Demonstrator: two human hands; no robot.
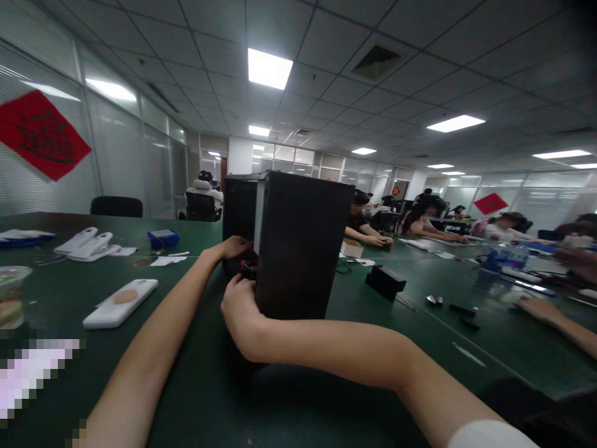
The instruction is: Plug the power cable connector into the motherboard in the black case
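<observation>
One black computer case (298, 242) stands mid-frame on the green worktop (209, 386); both hands, left hand (234, 247) and right hand (240, 314), reach inside, can't tell whether the fingers grip anything.

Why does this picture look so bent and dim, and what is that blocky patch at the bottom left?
Head view: the wide lens bows the ceiling lights and table edges; the black case between the left hand and right hand is dark, detail lost; the far right blurs; the bottom-left patch is pixelated.

Bare forearms; a white sleeve (489, 434) on the right arm.
</observation>
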